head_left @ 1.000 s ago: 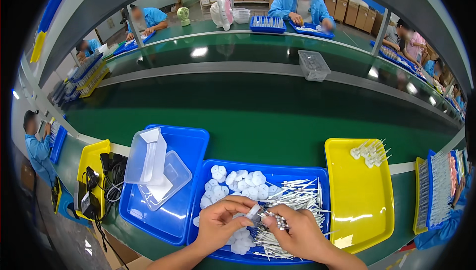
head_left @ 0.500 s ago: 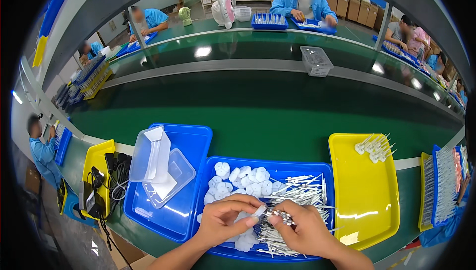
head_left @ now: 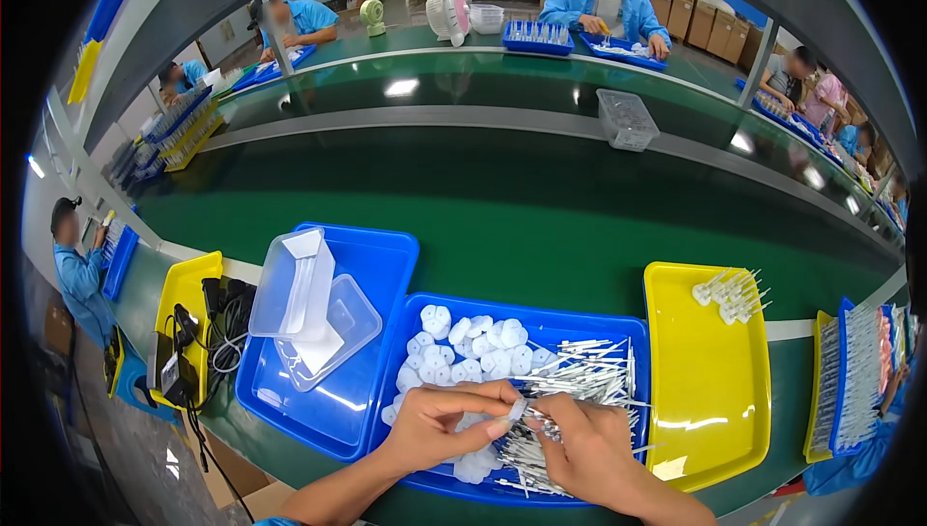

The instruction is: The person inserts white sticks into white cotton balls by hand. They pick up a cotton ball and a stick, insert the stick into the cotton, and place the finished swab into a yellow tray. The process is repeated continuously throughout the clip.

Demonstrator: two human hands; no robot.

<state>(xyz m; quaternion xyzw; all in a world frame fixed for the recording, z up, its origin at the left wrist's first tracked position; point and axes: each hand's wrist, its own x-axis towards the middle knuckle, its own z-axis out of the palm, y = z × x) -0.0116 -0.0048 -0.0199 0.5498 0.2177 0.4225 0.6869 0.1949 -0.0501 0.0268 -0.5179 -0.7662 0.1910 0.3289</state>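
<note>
My left hand [head_left: 446, 427] pinches a small white disc [head_left: 518, 409] edge-on between thumb and fingertips. Closed around a bunch of thin white sticks with silvery ends [head_left: 545, 427], my right hand [head_left: 597, 451] brings them up against that disc. Both hands meet above a blue tray [head_left: 526, 308]. Flower-shaped white discs [head_left: 435, 319] lie loose on the tray's left side, and a heap of thin white sticks [head_left: 591, 368] fills its right. Fingers hide exactly how stick and disc touch.
At right, a yellow tray [head_left: 710, 381] bears several stick-and-disc pieces [head_left: 731, 296]. Another blue tray [head_left: 367, 256] at left holds a clear plastic box [head_left: 290, 285] and lid. Black cables [head_left: 230, 323] lie farther left. A lidded clear container [head_left: 628, 121] stands beyond; co-workers sit across.
The view has shifted slightly. The disc and the stick ends are now closer together, with my fingertips nearly meeting. Across the table, a co-worker's hands have moved over their tray.
</note>
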